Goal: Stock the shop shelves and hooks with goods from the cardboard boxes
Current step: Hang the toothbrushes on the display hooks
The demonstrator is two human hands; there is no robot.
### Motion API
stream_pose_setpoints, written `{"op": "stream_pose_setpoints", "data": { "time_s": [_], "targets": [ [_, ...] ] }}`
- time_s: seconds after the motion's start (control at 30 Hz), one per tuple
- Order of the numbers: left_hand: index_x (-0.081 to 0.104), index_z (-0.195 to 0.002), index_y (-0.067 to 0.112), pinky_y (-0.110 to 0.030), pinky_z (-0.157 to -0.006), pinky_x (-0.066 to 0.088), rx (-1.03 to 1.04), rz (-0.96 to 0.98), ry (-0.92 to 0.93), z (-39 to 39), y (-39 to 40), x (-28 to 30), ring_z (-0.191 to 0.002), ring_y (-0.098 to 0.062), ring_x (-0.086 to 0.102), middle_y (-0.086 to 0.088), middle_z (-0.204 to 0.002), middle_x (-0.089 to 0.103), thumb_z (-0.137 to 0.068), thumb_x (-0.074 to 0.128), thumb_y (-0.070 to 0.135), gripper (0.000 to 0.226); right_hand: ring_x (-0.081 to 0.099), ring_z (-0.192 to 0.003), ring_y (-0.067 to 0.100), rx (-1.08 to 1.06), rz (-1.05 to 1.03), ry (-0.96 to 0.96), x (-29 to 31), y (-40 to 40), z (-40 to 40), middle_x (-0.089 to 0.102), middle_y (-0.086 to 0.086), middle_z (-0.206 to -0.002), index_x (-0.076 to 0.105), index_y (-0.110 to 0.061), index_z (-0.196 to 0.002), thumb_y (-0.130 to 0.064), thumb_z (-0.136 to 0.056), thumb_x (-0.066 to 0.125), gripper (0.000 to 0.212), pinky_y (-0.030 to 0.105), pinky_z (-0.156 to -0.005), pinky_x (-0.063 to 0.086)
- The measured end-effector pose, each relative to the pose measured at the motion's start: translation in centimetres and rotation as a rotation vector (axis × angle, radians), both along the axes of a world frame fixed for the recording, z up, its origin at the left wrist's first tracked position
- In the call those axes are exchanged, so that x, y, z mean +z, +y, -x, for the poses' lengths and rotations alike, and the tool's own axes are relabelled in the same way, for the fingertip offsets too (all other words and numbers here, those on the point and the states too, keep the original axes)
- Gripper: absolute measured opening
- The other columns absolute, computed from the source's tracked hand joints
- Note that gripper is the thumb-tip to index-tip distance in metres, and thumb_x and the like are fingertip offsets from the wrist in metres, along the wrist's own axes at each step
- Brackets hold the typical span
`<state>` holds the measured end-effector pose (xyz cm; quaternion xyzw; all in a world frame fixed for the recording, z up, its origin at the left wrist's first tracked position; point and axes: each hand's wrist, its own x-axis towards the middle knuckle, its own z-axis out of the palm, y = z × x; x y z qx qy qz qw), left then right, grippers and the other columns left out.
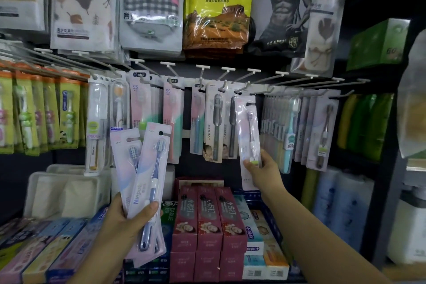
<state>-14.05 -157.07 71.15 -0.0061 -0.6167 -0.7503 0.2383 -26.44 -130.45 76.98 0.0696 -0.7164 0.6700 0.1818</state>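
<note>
At the lower centre of the frame the left hand (129, 214) is seen nearest, its grip closed round the lower part of a fanned pair of toothbrush packs (147, 182), thumb across the front card, fingers hidden behind; the forearm rises from the bottom edge and the packs are tilted to the right; because they are held low and only by one end, the rear pack could be judged likely to slide out and drop onto the red toothpaste boxes (207, 214) on the shelf below if the grip is loosened. Further in, right of centre, the right hand (262, 168) is raised with the arm stretched up from the lower right corner; a single toothbrush pack (249, 136) is pinched at its lower part between thumb and fingers, held nearly upright with its top at the level of the hook row (244, 90); whether its hanging hole is already threaded on a hook cannot be told. The risk here is judged to be a missed hook: the pack is steered from its far end, so the hole may be swung aside, the card bent, or the neighbouring grey toothbrush packs (216, 127) knocked off their hook. Furthest back, at the top of the frame, bagged towels (216, 4) are hung above the hooks; no cardboard box is visible.
</note>
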Motion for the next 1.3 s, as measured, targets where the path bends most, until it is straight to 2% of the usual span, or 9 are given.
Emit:
{"op": "stream_pose_setpoints", "data": {
  "time_s": [0.17,0.4,0.57,0.7,0.87,0.97,1.13,1.23,1.3],
  "targets": [
    [0.056,-0.117,0.020,-0.028,-0.075,0.050,-0.050,0.033,0.013,0.7,1.4,0.6,-0.093,-0.016,0.063,-0.001,-0.104,0.067,-0.081,0.068,0.001,0.042,0.056,-0.111,0.022,-0.054,0.016,-0.025,1.4,1.4,1.3,0.052,-0.003,-0.135,0.037,-0.018,-0.145,-0.018,-0.094,0.059,0.056,0.037,-0.097,0.048],
    [0.057,-0.105,0.029,-0.016,-0.058,0.052,-0.063,0.072,0.035,1.6,2.9,0.5,-0.089,-0.014,0.064,0.002,-0.100,0.068,-0.078,0.070,0.000,0.042,0.057,-0.099,0.021,-0.062,-0.043,-0.033,2.2,1.6,2.6,0.057,0.006,-0.131,0.042,-0.019,-0.141,-0.016,-0.094,0.059,0.050,0.021,-0.058,0.045],
    [0.057,-0.101,0.029,-0.017,-0.054,0.051,-0.047,0.076,0.054,1.1,3.5,0.9,-0.084,-0.015,0.063,0.000,-0.097,0.067,-0.074,0.074,0.000,0.043,0.054,-0.119,0.029,-0.112,-0.096,-0.038,4.2,1.6,3.7,0.051,0.007,-0.139,0.039,-0.017,-0.144,-0.018,-0.094,0.059,0.055,0.037,-0.095,0.048],
    [0.059,-0.109,0.025,-0.012,-0.049,0.051,-0.114,0.054,0.067,0.6,3.6,1.2,-0.073,-0.008,0.067,0.006,-0.085,0.073,-0.028,0.098,0.021,0.090,0.053,-0.118,0.030,-0.128,-0.115,-0.047,5.1,1.5,4.7,0.052,0.007,-0.136,0.041,-0.015,-0.144,-0.014,-0.094,0.058,0.052,0.038,-0.101,0.045],
    [0.055,-0.097,0.034,-0.005,-0.050,0.047,-0.086,0.062,0.088,1.0,3.3,1.2,-0.066,0.011,0.065,0.019,-0.077,0.072,-0.066,0.077,-0.010,0.058,0.049,-0.122,0.031,-0.132,-0.128,-0.040,4.8,0.7,6.3,0.048,0.010,-0.139,0.036,-0.012,-0.145,-0.014,-0.096,0.054,0.052,0.036,-0.099,0.042],
    [0.058,-0.099,0.032,-0.007,-0.052,0.048,-0.063,0.070,0.081,1.5,2.7,1.0,-0.068,0.010,0.065,0.016,-0.083,0.074,-0.071,0.070,-0.016,0.057,0.056,-0.102,0.027,-0.143,-0.092,-0.044,4.0,0.4,7.1,0.058,0.010,-0.125,0.043,-0.016,-0.138,-0.016,-0.096,0.053,0.043,0.035,-0.088,0.047],
    [0.059,-0.102,0.031,-0.011,-0.052,0.050,-0.114,0.070,0.122,2.4,3.0,1.3,-0.068,0.008,0.066,0.016,-0.087,0.074,-0.059,0.085,0.002,0.057,0.056,-0.105,0.024,-0.122,-0.030,-0.045,3.4,0.4,7.8,0.053,-0.002,-0.120,0.036,-0.019,-0.144,-0.020,-0.097,0.053,0.050,0.038,-0.094,0.048],
    [0.059,-0.104,0.035,-0.010,-0.055,0.050,-0.185,0.075,0.163,2.9,3.5,1.6,-0.074,0.007,0.067,0.020,-0.088,0.073,-0.018,0.093,0.051,0.094,0.056,-0.109,0.023,-0.118,-0.012,-0.064,3.8,0.4,8.8,0.053,0.003,-0.133,0.038,-0.020,-0.143,-0.019,-0.097,0.053,0.049,0.029,-0.088,0.045],
    [0.057,-0.106,0.039,-0.009,-0.058,0.050,-0.180,0.098,0.166,3.3,3.8,1.8,-0.078,0.009,0.066,0.025,-0.091,0.072,-0.011,0.092,0.054,0.102,0.054,-0.113,0.023,-0.118,-0.013,-0.093,4.3,0.2,9.5,0.047,0.005,-0.141,0.031,-0.019,-0.148,-0.019,-0.097,0.053,0.056,0.027,-0.086,0.043]
  ]
}}
